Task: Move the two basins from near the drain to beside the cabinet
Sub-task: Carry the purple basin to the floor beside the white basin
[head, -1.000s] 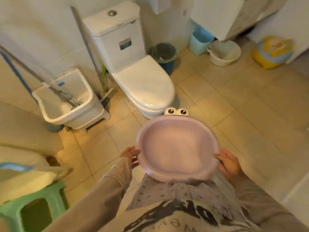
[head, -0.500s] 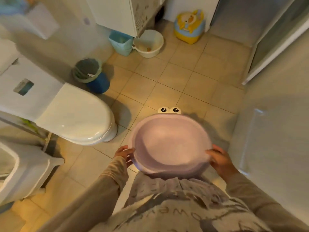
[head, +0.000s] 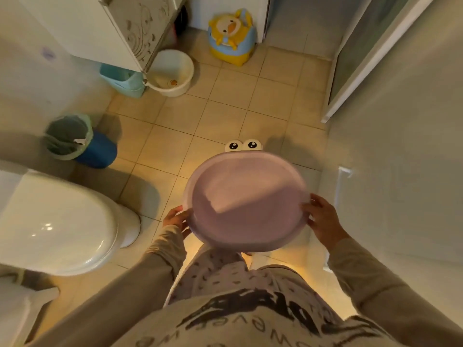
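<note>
Carrying the shallow round lilac plastic basin with cartoon eyes [head: 246, 201] level, left hand [head: 176, 217] and right hand [head: 323, 221] fingers clamped on opposite rims, well short of the white patterned cabinet [head: 140, 28]; set it just beside the cream basin [head: 172, 72] under that cabinet.

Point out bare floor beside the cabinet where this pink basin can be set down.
Bare tiles lie right of the white basin, between it and the yellow duck seat, and across the middle floor ahead of the pink basin. Crowded: under the cabinet, where the teal bin and white basin touch.
</note>
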The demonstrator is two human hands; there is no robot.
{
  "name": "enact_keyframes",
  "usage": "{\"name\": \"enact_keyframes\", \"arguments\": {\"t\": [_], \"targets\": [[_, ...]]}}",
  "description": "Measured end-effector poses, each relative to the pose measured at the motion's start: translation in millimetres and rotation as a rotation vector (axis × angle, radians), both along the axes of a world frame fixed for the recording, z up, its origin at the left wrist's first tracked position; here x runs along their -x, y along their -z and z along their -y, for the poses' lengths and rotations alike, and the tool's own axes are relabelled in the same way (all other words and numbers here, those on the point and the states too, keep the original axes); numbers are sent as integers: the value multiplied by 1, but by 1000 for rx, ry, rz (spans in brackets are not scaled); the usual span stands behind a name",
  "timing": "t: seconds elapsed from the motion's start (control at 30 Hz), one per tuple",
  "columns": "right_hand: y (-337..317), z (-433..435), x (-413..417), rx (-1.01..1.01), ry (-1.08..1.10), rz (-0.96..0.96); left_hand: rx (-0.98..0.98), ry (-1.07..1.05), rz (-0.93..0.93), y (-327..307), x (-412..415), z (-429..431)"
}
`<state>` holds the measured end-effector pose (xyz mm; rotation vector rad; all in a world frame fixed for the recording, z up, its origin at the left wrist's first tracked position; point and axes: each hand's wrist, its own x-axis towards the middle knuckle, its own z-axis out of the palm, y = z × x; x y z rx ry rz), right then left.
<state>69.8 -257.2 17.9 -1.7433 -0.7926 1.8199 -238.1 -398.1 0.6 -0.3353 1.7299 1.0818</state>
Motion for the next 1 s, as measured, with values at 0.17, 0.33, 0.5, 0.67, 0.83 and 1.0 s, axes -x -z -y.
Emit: {"name": "enact_keyframes", "arguments": {"t": [0.17,0.33,0.5,0.67,0.83,1.0], "targets": [[8,-60,4,21,56,10,-10,121,-17,14,21,-82],[11,-133,12,71,122,44,-20,237,20,15,46,-179],[7,-215,33,97,155,33,0,246,19,0,63,-265],[2,-288,50,82,196,40,18,378,-23,-10,87,-344],[12,-366,67,81,174,43,7,354,-39,-6,104,-416],[24,-467,86,87,28,21,6,216,-16,4,118,-486]]}}
